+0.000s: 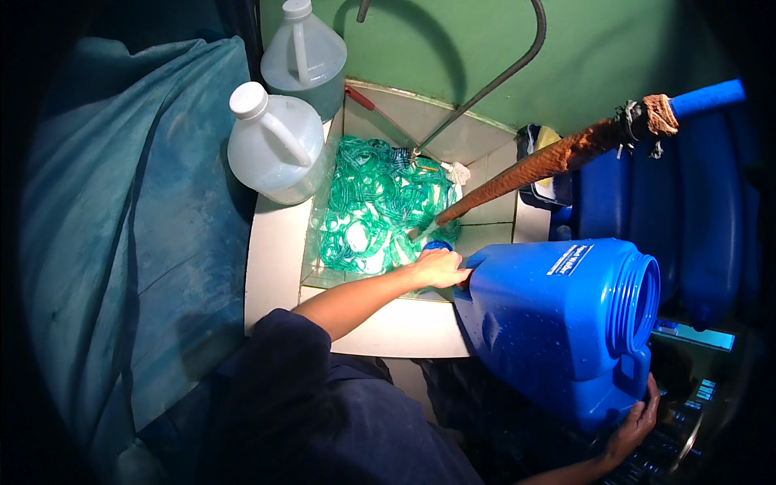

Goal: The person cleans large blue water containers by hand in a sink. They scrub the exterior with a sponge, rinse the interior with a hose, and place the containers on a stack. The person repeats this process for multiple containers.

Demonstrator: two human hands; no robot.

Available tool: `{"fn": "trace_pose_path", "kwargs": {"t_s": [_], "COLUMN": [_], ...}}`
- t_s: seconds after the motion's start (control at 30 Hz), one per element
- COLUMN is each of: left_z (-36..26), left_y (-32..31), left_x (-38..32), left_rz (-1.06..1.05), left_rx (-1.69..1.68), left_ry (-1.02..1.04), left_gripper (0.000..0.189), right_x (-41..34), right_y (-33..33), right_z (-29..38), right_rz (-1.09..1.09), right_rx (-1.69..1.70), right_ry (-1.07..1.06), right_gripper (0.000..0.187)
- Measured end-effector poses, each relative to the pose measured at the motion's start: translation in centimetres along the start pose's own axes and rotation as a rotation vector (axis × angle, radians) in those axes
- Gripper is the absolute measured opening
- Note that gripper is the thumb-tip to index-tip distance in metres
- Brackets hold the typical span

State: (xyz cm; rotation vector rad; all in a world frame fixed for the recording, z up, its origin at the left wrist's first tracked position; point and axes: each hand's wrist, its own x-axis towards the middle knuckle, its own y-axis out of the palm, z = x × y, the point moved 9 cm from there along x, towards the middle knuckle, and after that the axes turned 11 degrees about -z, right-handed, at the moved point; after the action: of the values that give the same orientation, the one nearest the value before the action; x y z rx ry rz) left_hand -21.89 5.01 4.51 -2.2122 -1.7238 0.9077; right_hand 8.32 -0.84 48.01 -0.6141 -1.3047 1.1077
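A large blue plastic water container (533, 315) lies tilted on its side over the tiled basin's right corner, its wide threaded mouth uncapped and facing right. My left hand (441, 268) is closed at the recess in the container's far end, beside a round blue part (438, 245); the fingers hide what exactly they grip. At the lower right, my right hand (633, 418) holds the container near its moulded handle (636, 370). Below and beyond my left hand, tangled green plastic twine or netting (370, 200) fills the basin (376, 330), with water visible around it.
Two translucent jugs (279, 145) (306, 54) of liquid stand on the left rim. A rusty pipe (533, 167) with a blue end slants over the basin, and a thin dark hose (485, 91) curves down. A blue-green cloth (176, 242) hangs left; blue containers (655, 224) stand right.
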Motion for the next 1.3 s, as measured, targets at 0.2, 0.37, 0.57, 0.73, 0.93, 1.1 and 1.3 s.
{"fn": "trace_pose_path", "kwargs": {"t_s": [0.2,0.37,0.57,0.73,0.93,1.1,1.3], "left_z": [-3.5,-0.7,-3.2,-4.5,1.4,13.1,19.8], "left_y": [-1.0,-0.4,0.0,-1.5,2.1,12.4,24.4], "left_x": [-0.9,-0.5,-0.7,-2.7,1.4,8.9,14.0], "left_rz": [-0.227,-0.107,-0.054,-0.381,-0.060,-0.008,0.414], "left_rx": [-0.181,-0.141,-0.147,-0.037,-0.058,0.530,1.054], "left_ry": [0.414,0.038,0.549,1.258,0.889,0.523,0.538], "left_gripper": [0.040,0.029,0.031,0.031,0.043,0.034,0.040], "right_x": [2.1,2.1,1.9,2.0,1.6,1.4,0.7], "right_y": [0.8,2.1,4.6,5.5,5.9,6.4,6.7], "right_z": [1.2,3.0,6.6,7.2,10.3,10.9,11.5], "right_rz": [-0.059,-0.007,-0.207,-0.269,-0.400,-0.422,-0.455], "right_rx": [-0.087,-0.279,-0.455,-0.477,-0.405,-0.414,-0.404], "right_ry": [0.187,0.207,-0.182,-0.145,-0.268,-0.285,-0.278], "right_gripper": [0.054,0.054,0.059,0.075,0.087,0.088,0.088]}}
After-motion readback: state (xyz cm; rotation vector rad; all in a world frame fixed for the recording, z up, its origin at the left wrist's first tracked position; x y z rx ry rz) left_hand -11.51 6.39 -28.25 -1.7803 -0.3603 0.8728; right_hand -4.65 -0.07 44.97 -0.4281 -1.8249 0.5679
